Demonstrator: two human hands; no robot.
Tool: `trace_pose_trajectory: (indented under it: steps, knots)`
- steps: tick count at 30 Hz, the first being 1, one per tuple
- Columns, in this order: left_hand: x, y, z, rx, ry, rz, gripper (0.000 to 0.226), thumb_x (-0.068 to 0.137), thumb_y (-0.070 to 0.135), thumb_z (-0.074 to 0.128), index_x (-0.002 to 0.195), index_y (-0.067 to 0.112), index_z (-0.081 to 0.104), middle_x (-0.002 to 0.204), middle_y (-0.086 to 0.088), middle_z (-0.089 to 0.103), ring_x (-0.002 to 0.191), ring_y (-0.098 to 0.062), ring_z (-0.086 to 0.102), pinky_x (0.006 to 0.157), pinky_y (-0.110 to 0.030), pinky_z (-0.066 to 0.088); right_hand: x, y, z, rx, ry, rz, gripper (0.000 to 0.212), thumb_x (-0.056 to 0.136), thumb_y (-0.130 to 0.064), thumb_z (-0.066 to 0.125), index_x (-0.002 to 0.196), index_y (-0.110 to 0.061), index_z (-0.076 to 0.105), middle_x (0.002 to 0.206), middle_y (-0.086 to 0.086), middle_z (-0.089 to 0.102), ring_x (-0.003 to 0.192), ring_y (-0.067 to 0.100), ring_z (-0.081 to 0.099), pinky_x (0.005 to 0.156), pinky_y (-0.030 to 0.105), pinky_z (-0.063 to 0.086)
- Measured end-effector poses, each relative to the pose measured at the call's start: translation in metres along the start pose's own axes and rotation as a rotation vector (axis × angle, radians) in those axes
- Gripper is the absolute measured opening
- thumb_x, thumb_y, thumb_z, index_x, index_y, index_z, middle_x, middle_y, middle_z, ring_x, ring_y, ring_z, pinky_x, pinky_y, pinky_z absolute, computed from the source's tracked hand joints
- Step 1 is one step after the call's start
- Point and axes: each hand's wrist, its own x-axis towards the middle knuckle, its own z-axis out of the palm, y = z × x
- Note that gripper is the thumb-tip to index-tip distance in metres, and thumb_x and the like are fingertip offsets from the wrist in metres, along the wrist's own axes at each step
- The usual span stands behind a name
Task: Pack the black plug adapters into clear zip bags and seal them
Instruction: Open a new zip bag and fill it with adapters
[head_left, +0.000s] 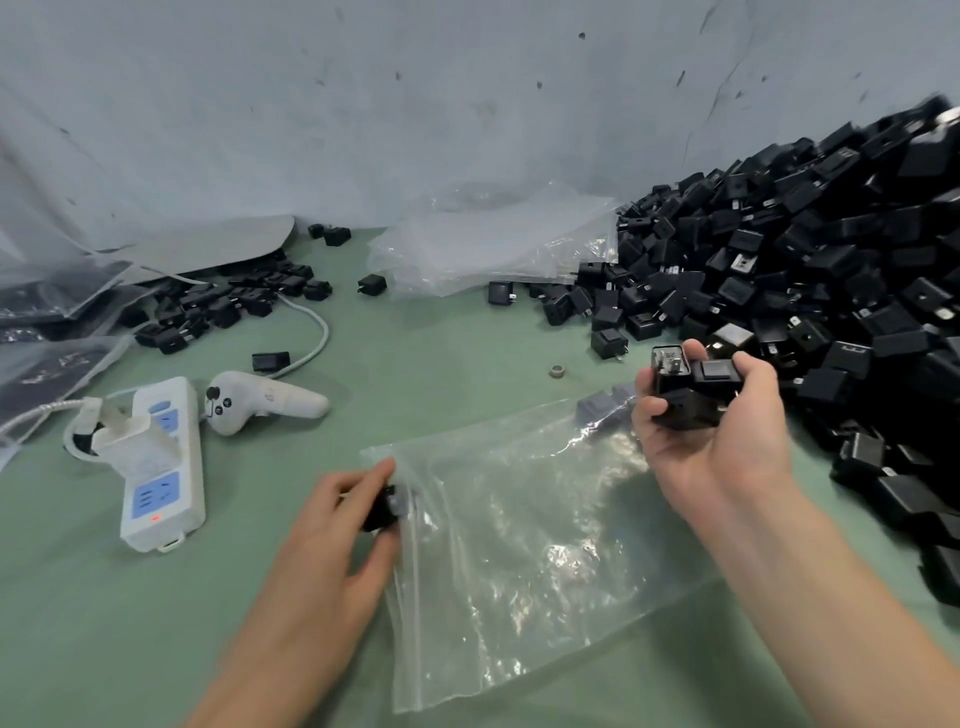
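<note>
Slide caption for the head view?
Left hand slips a plug adapter into the clear zip bag; right hand grips several adapters.

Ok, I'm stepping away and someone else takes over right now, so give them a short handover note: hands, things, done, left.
The left hand pinches one adapter at the mouth of the bag, which lies flat, open and seemingly empty.
The right hand grips several adapters over the bag's far corner.
The pile is on the right, spare bags at the back, what look like packed bags far left.
Done: bag open. Left: fill it, seal it, carry on through the pile.
</note>
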Motion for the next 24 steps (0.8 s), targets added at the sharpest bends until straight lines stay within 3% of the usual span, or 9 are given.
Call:
trace_pose_trajectory:
  steps: [3, 5, 6, 8, 11, 13, 16, 20, 24]
  knots:
    - [-0.004, 0.003, 0.014, -0.044, 0.004, 0.027, 0.061, 0.091, 0.01, 0.066, 0.141, 0.035, 0.044, 0.118, 0.031, 0.046, 0.109, 0.016, 0.046, 0.091, -0.003, 0.033, 0.002, -0.003, -0.005, -0.001, 0.009, -0.004, 0.033, 0.098, -0.039, 0.048, 0.086, -0.016, 0.069, 0.092, 0.009, 0.064, 0.061, 0.021, 0.065, 0.046, 0.02, 0.045]
    - [-0.006, 0.001, 0.018, -0.064, 0.037, -0.046, 0.047, 0.09, 0.029, 0.067, 0.116, 0.059, 0.043, 0.113, 0.031, 0.053, 0.107, 0.008, 0.052, 0.089, -0.017, 0.043, 0.003, -0.005, -0.007, 0.005, 0.014, -0.006, 0.033, 0.098, -0.039, 0.048, 0.086, -0.016, 0.068, 0.091, 0.008, 0.064, 0.062, 0.021, 0.065, 0.046, 0.02, 0.045]
    - [-0.006, 0.0, 0.02, -0.062, 0.055, -0.104, 0.036, 0.089, 0.036, 0.067, 0.104, 0.06, 0.044, 0.108, 0.027, 0.057, 0.104, 0.004, 0.055, 0.085, -0.028, 0.047, 0.003, -0.006, -0.008, 0.009, 0.014, -0.009, 0.033, 0.098, -0.039, 0.048, 0.084, -0.016, 0.068, 0.09, 0.008, 0.064, 0.062, 0.021, 0.065, 0.046, 0.02, 0.045]
    - [-0.006, -0.004, 0.019, -0.014, 0.044, -0.094, 0.031, 0.09, 0.036, 0.066, 0.096, 0.059, 0.047, 0.106, 0.023, 0.059, 0.102, 0.003, 0.052, 0.082, -0.034, 0.047, 0.004, -0.008, -0.009, 0.014, 0.011, -0.018, 0.034, 0.097, -0.039, 0.048, 0.082, -0.016, 0.068, 0.089, 0.007, 0.064, 0.062, 0.021, 0.065, 0.047, 0.02, 0.045]
    - [-0.01, -0.007, 0.011, 0.073, -0.045, 0.207, 0.017, 0.093, 0.034, 0.059, 0.099, 0.047, 0.067, 0.128, 0.027, 0.056, 0.111, -0.001, 0.05, 0.092, -0.032, 0.044, 0.007, -0.009, -0.007, 0.022, 0.009, -0.033, 0.033, 0.097, -0.038, 0.048, 0.082, -0.016, 0.068, 0.088, 0.007, 0.065, 0.061, 0.021, 0.066, 0.047, 0.019, 0.045]
    - [-0.014, -0.011, 0.003, 0.065, -0.122, 0.342, 0.03, 0.095, 0.045, 0.049, 0.103, 0.032, 0.075, 0.14, 0.01, 0.056, 0.122, -0.009, 0.052, 0.1, -0.026, 0.04, 0.008, -0.01, -0.006, 0.02, 0.003, -0.037, 0.033, 0.097, -0.038, 0.049, 0.082, -0.017, 0.069, 0.087, 0.007, 0.065, 0.062, 0.022, 0.066, 0.047, 0.019, 0.045]
    - [-0.012, -0.017, -0.014, 0.008, -0.107, 0.309, 0.051, 0.1, 0.056, 0.033, 0.103, 0.027, 0.075, 0.128, 0.01, 0.062, 0.119, -0.004, 0.053, 0.102, -0.013, 0.036, 0.01, -0.011, -0.007, 0.012, 0.003, -0.051, 0.033, 0.097, -0.038, 0.049, 0.082, -0.017, 0.069, 0.085, 0.007, 0.066, 0.064, 0.022, 0.067, 0.047, 0.02, 0.045]
    - [-0.003, -0.017, -0.013, 0.131, -0.124, 0.293, 0.057, 0.099, 0.054, 0.037, 0.116, 0.012, 0.071, 0.112, 0.008, 0.067, 0.107, -0.005, 0.052, 0.098, -0.01, 0.034, 0.012, -0.013, -0.011, -0.03, -0.012, -0.082, 0.033, 0.098, -0.038, 0.047, 0.085, -0.016, 0.068, 0.084, 0.006, 0.066, 0.065, 0.022, 0.066, 0.047, 0.02, 0.044]
    - [0.008, -0.013, -0.006, 0.256, -0.252, 0.288, 0.059, 0.094, 0.05, 0.038, 0.134, 0.013, 0.061, 0.123, 0.007, 0.065, 0.11, -0.009, 0.049, 0.097, -0.021, 0.034, 0.013, -0.011, -0.014, -0.186, -0.044, -0.163, 0.03, 0.098, -0.038, 0.047, 0.093, -0.016, 0.066, 0.073, 0.006, 0.066, 0.061, 0.021, 0.062, 0.045, 0.022, 0.041]
